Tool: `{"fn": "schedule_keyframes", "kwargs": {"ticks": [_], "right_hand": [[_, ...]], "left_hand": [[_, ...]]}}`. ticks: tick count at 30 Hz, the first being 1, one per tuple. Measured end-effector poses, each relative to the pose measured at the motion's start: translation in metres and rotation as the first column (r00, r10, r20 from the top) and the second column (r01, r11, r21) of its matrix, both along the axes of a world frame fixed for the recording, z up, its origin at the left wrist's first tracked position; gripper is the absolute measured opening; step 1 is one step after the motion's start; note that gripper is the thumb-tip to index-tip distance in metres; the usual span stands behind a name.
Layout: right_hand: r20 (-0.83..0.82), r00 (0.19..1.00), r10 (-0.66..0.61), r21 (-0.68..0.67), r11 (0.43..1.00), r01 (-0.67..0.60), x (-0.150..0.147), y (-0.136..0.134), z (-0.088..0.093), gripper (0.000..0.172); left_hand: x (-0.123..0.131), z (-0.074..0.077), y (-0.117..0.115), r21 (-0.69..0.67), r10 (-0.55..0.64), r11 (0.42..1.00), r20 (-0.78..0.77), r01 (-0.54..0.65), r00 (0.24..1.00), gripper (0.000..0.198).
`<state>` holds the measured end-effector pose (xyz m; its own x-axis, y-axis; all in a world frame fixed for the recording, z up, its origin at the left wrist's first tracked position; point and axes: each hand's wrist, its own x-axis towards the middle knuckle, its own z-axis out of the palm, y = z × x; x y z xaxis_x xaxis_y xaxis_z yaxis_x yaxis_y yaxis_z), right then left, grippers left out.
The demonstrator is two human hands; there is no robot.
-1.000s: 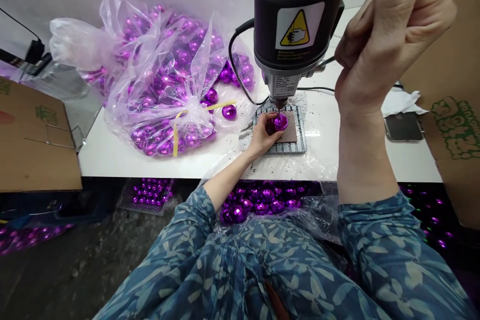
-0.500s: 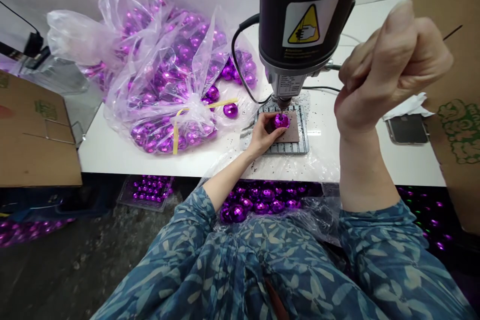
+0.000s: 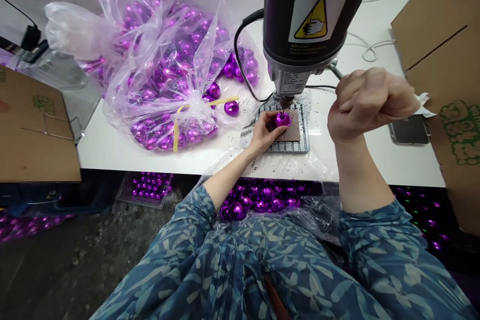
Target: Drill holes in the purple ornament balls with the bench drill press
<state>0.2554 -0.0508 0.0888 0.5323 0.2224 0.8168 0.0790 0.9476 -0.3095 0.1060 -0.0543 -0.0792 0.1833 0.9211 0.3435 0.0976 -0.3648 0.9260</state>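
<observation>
My left hand (image 3: 264,135) pinches a shiny purple faceted ball (image 3: 283,119) between thumb and fingers. The ball rests on a brown square board (image 3: 293,132) that lies on the grey slotted base (image 3: 305,145) of a drill press (image 3: 303,20). The bit meets the top of the ball; how deep it sits I cannot make out. My right hand (image 3: 369,102) is closed in a fist around the end of the drill press lever (image 3: 335,68), whose grip is hidden by the fingers.
A clear bag (image 3: 176,75) of purple balls fills the table's left side, with a loose ball (image 3: 231,108) beside it. More balls (image 3: 258,197) lie in plastic at my lap. A phone (image 3: 409,132) and cardboard box (image 3: 450,70) stand right; another box (image 3: 37,130) is left. Dark shavings are scattered around the base.
My right hand has come down, pulling the lever lower. The left hand still holds the ball under the bit. The view has shifted slightly.
</observation>
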Motion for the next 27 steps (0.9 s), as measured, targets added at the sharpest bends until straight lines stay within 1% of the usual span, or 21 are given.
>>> {"fn": "schedule_keyframes", "kwargs": {"ticks": [3, 8, 11, 13, 15, 17, 18, 20, 22, 24, 25, 26, 27], "right_hand": [[-0.002, 0.997, -0.075, 0.021, 0.997, 0.075, 0.003, 0.008, -0.012, 0.078], [0.025, 0.983, -0.180, -0.005, 0.984, 0.180, 0.007, 0.018, -0.021, 0.081], [0.056, 0.981, -0.187, -0.013, 0.982, 0.188, 0.011, 0.019, -0.028, 0.082], [0.081, 0.982, -0.169, -0.009, 0.985, 0.170, 0.014, 0.018, -0.033, 0.084], [0.109, 0.984, -0.138, -0.013, 0.990, 0.141, 0.015, 0.015, -0.034, 0.084], [0.121, 0.987, -0.105, -0.033, 0.993, 0.109, 0.014, 0.012, -0.025, 0.085], [0.118, 0.989, -0.084, -0.052, 0.995, 0.090, 0.013, 0.010, -0.016, 0.085], [0.098, 0.995, -0.034, -0.103, 0.994, 0.044, 0.010, 0.010, 0.009, 0.083], [0.071, 0.997, 0.024, -0.169, 0.986, -0.012, 0.008, 0.013, 0.037, 0.075], [0.056, 0.994, 0.092, -0.229, 0.970, -0.077, 0.007, 0.017, 0.060, 0.073], [0.048, 0.991, 0.122, -0.250, 0.962, -0.106, 0.007, 0.019, 0.068, 0.074], [0.037, 0.989, 0.145, -0.261, 0.957, -0.131, 0.007, 0.021, 0.073, 0.076], [0.024, 0.987, 0.160, -0.262, 0.954, -0.148, 0.007, 0.023, 0.076, 0.076]], "left_hand": [[0.000, 0.000, 0.000, -0.013, 0.003, 1.000, -0.004, -0.003, 1.000, 0.049], [0.001, 0.002, 0.000, -0.047, -0.017, 0.999, 0.006, 0.018, 1.000, 0.051], [0.001, 0.004, -0.001, -0.059, -0.012, 0.998, 0.018, 0.013, 1.000, 0.052], [0.001, 0.007, -0.002, -0.077, 0.002, 0.997, 0.022, -0.001, 1.000, 0.052], [0.001, 0.009, -0.003, -0.101, 0.019, 0.995, 0.017, -0.017, 1.000, 0.053], [0.003, 0.009, -0.003, -0.116, 0.028, 0.993, 0.011, -0.026, 1.000, 0.051], [0.004, 0.009, -0.002, -0.116, 0.029, 0.993, 0.010, -0.028, 1.000, 0.050], [0.006, 0.010, -0.001, -0.102, 0.047, 0.994, 0.010, -0.046, 0.999, 0.048], [0.007, 0.014, -0.004, -0.057, 0.113, 0.992, -0.017, -0.114, 0.993, 0.046], [0.003, 0.023, -0.018, 0.037, 0.235, 0.972, -0.088, -0.232, 0.968, 0.046], [0.000, 0.028, -0.030, 0.100, 0.274, 0.960, -0.131, -0.262, 0.953, 0.046], [-0.004, 0.033, -0.046, 0.165, 0.270, 0.956, -0.175, -0.242, 0.947, 0.046], [-0.009, 0.038, -0.065, 0.226, 0.209, 0.961, -0.223, -0.158, 0.952, 0.045]]}}
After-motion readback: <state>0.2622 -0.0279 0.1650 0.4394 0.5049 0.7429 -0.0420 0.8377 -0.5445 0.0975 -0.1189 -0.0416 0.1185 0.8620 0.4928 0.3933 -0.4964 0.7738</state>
